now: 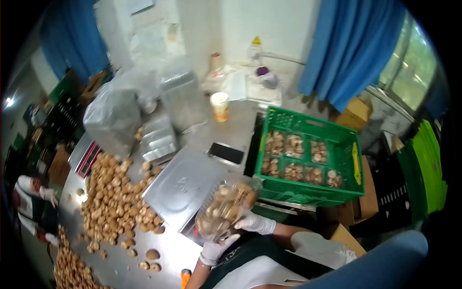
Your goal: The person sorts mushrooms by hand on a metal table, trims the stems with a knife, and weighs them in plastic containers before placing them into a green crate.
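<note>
Both my hands wear white gloves and hold a clear plastic box of brown mushrooms (225,206) just past the near edge of a steel weighing scale (183,185). My left hand (215,248) supports the box from below. My right hand (255,223) grips its right side. A large heap of loose mushrooms (113,200) lies on the steel table to the left of the scale.
A green crate (337,139) holding several packed mushroom boxes stands to the right. A black phone (226,153), a paper cup (220,106), stacked clear boxes (159,137) and a big plastic bag (113,118) lie beyond the scale. Another person in white (29,202) stands far left.
</note>
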`<action>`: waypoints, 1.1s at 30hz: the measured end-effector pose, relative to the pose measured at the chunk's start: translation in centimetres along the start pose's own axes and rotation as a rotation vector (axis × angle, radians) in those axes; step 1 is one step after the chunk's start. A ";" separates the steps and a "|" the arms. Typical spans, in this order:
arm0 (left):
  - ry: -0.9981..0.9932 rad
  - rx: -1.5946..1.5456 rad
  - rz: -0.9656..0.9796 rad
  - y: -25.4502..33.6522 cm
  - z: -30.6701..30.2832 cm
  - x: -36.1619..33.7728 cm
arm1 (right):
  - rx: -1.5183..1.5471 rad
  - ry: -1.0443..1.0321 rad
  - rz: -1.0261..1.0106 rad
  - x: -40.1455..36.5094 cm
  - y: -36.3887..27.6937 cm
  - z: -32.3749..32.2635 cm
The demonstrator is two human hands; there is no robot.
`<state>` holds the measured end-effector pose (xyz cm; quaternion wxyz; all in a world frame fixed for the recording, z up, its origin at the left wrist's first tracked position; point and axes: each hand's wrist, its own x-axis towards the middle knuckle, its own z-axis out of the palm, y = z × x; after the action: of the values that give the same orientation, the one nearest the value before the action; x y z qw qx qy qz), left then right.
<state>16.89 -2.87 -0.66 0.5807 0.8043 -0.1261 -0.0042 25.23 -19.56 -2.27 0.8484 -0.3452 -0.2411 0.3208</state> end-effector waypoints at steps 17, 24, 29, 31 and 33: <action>0.654 -0.213 -0.427 -5.2 -9.1 -4.5 | -0.856 2.112 -0.119 -26.9 -23.0 -30.5; 0.767 -0.012 -0.268 -4.2 -8.0 -5.6 | -1.333 2.284 0.362 -23.0 -28.5 -30.9; 0.899 -0.196 -0.484 -0.3 -7.0 -5.6 | -1.778 1.374 -0.171 -7.9 -25.3 -33.1; 0.936 -0.220 -0.525 -1.2 -7.2 -7.7 | -1.685 0.965 -0.294 1.2 -23.1 -28.1; 1.015 -0.206 -0.474 -1.7 -6.9 -9.4 | -1.589 0.638 -0.355 9.8 -20.1 -23.0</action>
<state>9.18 5.99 -1.36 0.6272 0.6509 0.3538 0.2403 53.92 -33.69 -0.40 0.4213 -0.8650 -0.1946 -0.1911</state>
